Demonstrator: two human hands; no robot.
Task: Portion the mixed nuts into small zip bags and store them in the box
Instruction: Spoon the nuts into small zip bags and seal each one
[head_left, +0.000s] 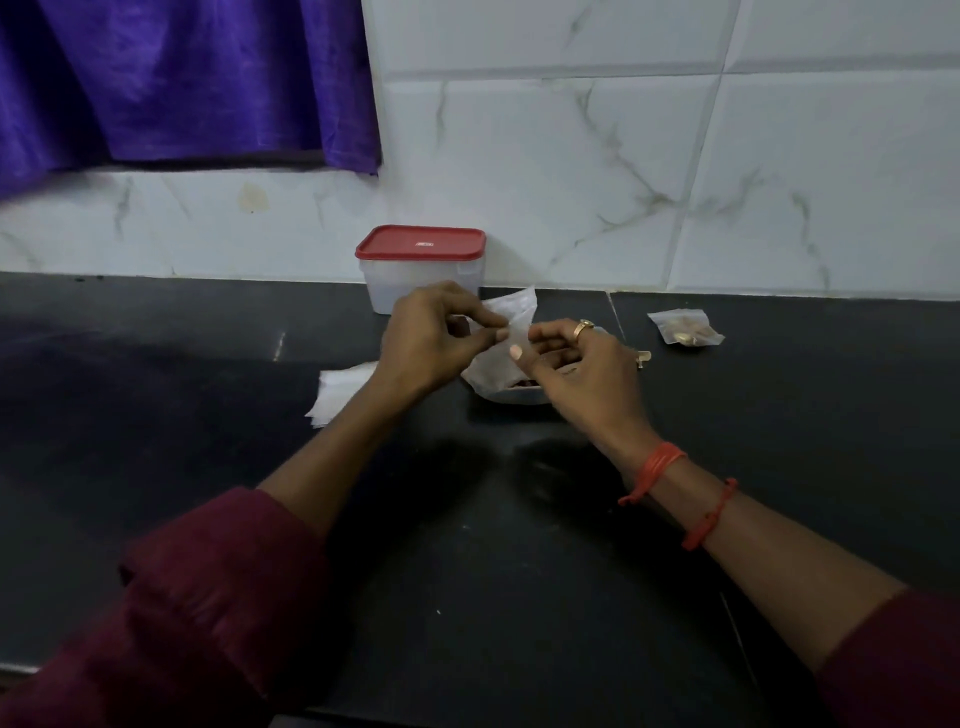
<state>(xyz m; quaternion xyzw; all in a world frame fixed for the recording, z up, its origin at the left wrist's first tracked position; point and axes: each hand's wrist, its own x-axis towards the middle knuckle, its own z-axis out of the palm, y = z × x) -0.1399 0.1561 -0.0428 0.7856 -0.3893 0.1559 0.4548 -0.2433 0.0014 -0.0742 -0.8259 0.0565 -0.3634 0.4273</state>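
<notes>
**Pulling open an empty bag above the nuts**

Nearest, two forearms in dark red sleeves (208, 597) reach over the black counter (208, 364). The left hand (431, 338) pinches one edge of a small zip bag (511, 312) between thumb and forefinger. The right hand (576, 369) pinches the other edge, with its other fingers curled. The bag is held in the air and looks empty. Just below it stands a bowl (514, 399) with the nuts (521, 384), mostly hidden by the right hand. Left of the bowl lies a pile of empty bags (340, 389). Further right, one filled bag (685, 330) lies on the counter. By the wall stands the box (423, 286), with its red lid (421, 241) on.

The thin plastic may slip from the fingertips. If the mouth opens only partly, nuts could miss it and roll over the counter. The box must be opened before any bag goes in.
</notes>
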